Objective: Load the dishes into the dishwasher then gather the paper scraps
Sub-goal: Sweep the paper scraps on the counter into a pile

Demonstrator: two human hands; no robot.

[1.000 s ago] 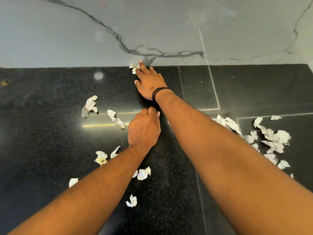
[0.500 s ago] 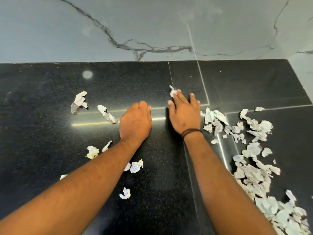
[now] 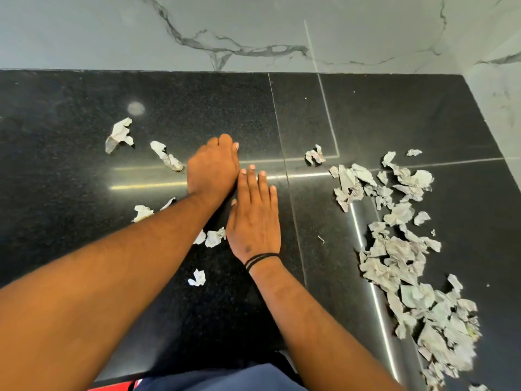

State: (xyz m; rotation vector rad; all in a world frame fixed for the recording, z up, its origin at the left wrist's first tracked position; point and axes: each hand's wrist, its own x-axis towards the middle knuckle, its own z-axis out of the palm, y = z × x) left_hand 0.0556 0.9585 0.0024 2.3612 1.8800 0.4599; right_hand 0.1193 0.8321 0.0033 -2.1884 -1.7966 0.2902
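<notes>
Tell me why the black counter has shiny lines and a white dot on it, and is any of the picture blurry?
Head view: the lines are glare, lights mirrored in the polished counter, one streak left of the left hand, another beside the paper pile; the dot is a round lamp's reflection. Head view: the right hand looks sharp, while scraps at the lower right corner smear, and the wide lens bends the edges.
</notes>
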